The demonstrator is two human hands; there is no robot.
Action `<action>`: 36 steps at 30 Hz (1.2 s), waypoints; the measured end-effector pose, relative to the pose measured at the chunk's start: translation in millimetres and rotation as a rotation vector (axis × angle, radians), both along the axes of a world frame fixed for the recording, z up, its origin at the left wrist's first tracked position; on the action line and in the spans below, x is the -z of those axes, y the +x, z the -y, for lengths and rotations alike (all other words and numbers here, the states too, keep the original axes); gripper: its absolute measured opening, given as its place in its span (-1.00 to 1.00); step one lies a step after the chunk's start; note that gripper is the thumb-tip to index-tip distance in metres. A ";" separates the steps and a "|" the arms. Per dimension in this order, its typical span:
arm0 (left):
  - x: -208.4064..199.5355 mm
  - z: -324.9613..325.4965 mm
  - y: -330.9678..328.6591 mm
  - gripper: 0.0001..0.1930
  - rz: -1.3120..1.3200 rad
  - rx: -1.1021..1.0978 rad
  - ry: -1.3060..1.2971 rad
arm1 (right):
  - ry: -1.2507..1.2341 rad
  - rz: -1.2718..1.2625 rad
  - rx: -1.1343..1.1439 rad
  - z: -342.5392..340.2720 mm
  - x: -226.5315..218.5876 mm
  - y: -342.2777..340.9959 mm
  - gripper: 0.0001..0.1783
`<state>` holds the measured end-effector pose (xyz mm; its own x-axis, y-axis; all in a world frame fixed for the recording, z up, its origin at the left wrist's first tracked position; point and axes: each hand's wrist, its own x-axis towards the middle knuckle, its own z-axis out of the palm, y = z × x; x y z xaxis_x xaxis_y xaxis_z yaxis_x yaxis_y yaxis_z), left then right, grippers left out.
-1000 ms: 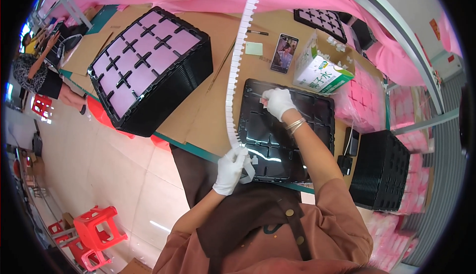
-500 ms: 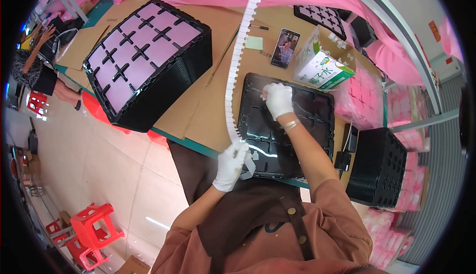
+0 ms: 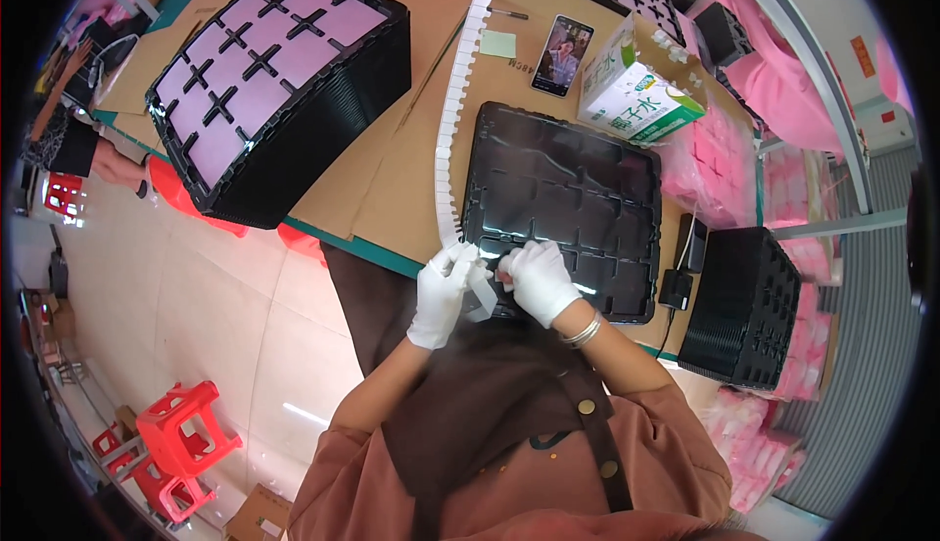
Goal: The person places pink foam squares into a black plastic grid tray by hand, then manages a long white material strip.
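A black plastic tray (image 3: 568, 198) with moulded compartments and a shiny surface lies on the table in front of me. My left hand (image 3: 442, 293), in a white glove, pinches the lower end of a long white notched strip (image 3: 452, 140) at the tray's near left corner. A loose pale tail (image 3: 482, 292) of strip dangles beside those fingers. Also gloved, my right hand (image 3: 541, 281) is over the tray's near edge, just right of the left hand. Its fingers are drawn together; anything between them is too small to make out.
A tall stack of black trays with pink sheets (image 3: 284, 91) stands at the left. Beyond the tray are a phone (image 3: 562, 55), a green-white carton (image 3: 641, 91) and pink bagged goods (image 3: 707, 169). More black trays (image 3: 739, 306) are at right; red stools (image 3: 186, 433) stand on the floor.
My right hand has come from the tray's far left part back to its near edge, beside my left hand. The left hand still holds the strip. The whole view has shifted slightly.
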<state>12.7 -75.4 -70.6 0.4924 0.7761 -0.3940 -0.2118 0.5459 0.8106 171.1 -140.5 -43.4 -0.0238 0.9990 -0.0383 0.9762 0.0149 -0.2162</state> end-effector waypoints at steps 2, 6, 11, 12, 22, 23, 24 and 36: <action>-1.3 0.8 -5.7 -0.78 0.005 -0.006 0.009 | -0.116 -0.142 -0.031 6.2 0.3 3.7 -0.84; -1.6 1.9 -20.5 -0.78 0.043 -0.096 -0.058 | 0.021 -0.040 0.138 3.1 -4.5 -3.7 -0.94; -7.9 -3.2 -33.5 -0.79 0.008 -0.158 -0.003 | 0.023 0.006 0.097 -3.0 4.1 -13.5 -0.97; -12.7 -4.3 -35.9 -0.81 0.030 -0.175 -0.008 | 0.012 0.045 0.106 -3.7 3.8 -15.0 -0.97; 8.9 -36.9 -78.3 -0.78 -0.165 -0.328 0.139 | 0.345 -0.168 0.132 -1.6 -39.1 36.2 -0.89; 10.7 -40.0 -84.7 -0.76 -0.212 -0.336 0.159 | 0.468 -0.088 0.257 -15.2 -61.8 57.9 -0.89; 22.7 -44.9 -98.4 -0.75 -0.256 -0.321 0.221 | 0.602 -0.218 0.377 -31.5 -72.2 93.8 -0.91; 52.5 -41.6 -158.6 -0.44 -0.717 -0.416 0.380 | 0.400 0.097 0.698 -88.0 -148.7 331.2 -0.71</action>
